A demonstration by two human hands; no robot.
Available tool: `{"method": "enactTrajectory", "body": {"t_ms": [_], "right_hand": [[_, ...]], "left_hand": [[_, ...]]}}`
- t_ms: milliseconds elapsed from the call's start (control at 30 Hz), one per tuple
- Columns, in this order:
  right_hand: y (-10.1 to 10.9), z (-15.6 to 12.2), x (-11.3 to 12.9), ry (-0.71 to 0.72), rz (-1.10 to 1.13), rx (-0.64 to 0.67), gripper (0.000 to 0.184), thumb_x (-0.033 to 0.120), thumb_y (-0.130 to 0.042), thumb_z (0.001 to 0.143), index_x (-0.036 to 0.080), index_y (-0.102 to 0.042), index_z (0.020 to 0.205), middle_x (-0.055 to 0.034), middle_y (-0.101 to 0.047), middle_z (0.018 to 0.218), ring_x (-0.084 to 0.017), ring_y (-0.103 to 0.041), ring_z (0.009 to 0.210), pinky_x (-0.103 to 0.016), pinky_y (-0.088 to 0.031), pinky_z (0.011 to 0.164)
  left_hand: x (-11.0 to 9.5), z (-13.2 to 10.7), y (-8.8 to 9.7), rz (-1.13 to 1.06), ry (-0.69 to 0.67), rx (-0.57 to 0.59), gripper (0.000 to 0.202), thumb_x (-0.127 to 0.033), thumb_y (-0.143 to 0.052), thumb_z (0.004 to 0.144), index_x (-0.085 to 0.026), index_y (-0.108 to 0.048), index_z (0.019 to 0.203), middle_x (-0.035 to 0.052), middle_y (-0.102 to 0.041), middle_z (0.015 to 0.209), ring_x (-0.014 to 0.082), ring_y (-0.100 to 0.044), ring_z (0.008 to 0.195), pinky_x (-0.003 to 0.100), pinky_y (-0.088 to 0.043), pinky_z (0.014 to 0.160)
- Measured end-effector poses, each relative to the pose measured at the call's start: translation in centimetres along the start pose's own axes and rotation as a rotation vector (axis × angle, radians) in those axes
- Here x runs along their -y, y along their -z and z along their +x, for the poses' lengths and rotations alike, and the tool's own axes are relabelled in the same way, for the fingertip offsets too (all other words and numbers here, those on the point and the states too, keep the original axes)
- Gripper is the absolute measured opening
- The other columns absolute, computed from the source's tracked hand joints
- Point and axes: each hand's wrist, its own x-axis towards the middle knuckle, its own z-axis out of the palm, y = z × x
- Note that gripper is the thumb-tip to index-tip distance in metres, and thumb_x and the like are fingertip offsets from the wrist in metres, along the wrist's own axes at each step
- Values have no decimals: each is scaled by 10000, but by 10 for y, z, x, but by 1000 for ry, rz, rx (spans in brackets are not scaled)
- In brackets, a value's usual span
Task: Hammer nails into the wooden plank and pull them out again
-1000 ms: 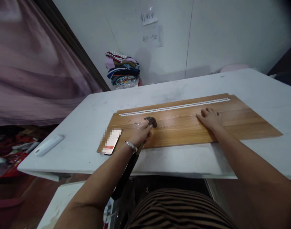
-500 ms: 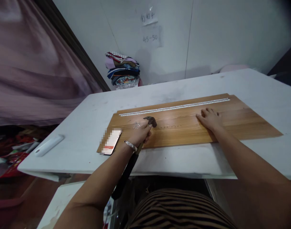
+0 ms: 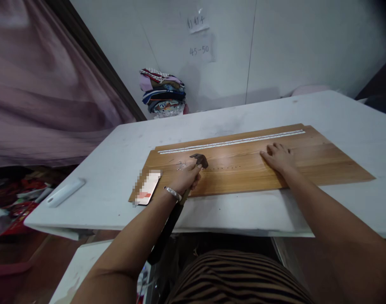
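Note:
My left hand (image 3: pixel 187 178) is wrapped round a claw hammer (image 3: pixel 200 159), close below its dark metal head. The hammer's black grip runs back under my forearm, past the table's front edge. Its head is low over a wooden board (image 3: pixel 253 179), at the left end of a row of small dark nail heads (image 3: pixel 227 168); whether it touches anything there I cannot tell. Several loose nails (image 3: pixel 180 165) lie on the board left of the hammer. My right hand (image 3: pixel 279 158) rests on the board to the right of the row, fingers spread, holding nothing.
Two white measuring strips (image 3: pixel 232 142) run along the board's far side. A phone (image 3: pixel 149 188) lies at its left end. The white table (image 3: pixel 94 169) also bears a white plastic handle-like object (image 3: pixel 65 193). Folded cloths (image 3: pixel 164 93) are stacked behind it, against the wall.

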Motion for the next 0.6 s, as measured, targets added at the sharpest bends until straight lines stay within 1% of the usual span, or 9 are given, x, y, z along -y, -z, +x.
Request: {"method": "enactTrajectory", "body": {"t_ms": [100,300,467,600], "right_hand": [[-1,1,-1,1,6,-5,489,571,-392,993,217,-698,1136,-176,-621,1417,-359,-507,1350,-558,-360,1110],[-1,1,0,11,3,-11,467,569,-399,990,225,-691,1115,-172,-628,1407,-360,-505,1350,-571,-358,1110],[0,0,0,6,-2,-8,468,552,-394,993,212,-688,1122,-181,-614,1426,-357,-504,1358,-564,-361,1113],[0,1,0,4,-2,0,461,562,-398,990,225,-688,1111,-174,-619,1419,-355,-495,1370,-566,-360,1117]], "left_hand": [[0,1,1,2,-10,-5,256,-438,-546,1024,-186,-558,1062,-78,-497,602,63,-396,365,180,-313,378],[-2,-1,-1,4,24,-16,207,-385,-519,1041,-182,-560,1052,-78,-499,606,63,-395,365,183,-321,373],[-5,-3,-3,25,46,-47,224,-400,-548,1030,-178,-564,1008,-68,-526,610,60,-397,359,187,-307,365],[-4,-3,-3,11,43,-33,226,-409,-549,1030,-184,-569,1040,-73,-520,610,58,-398,361,179,-306,369]]}}
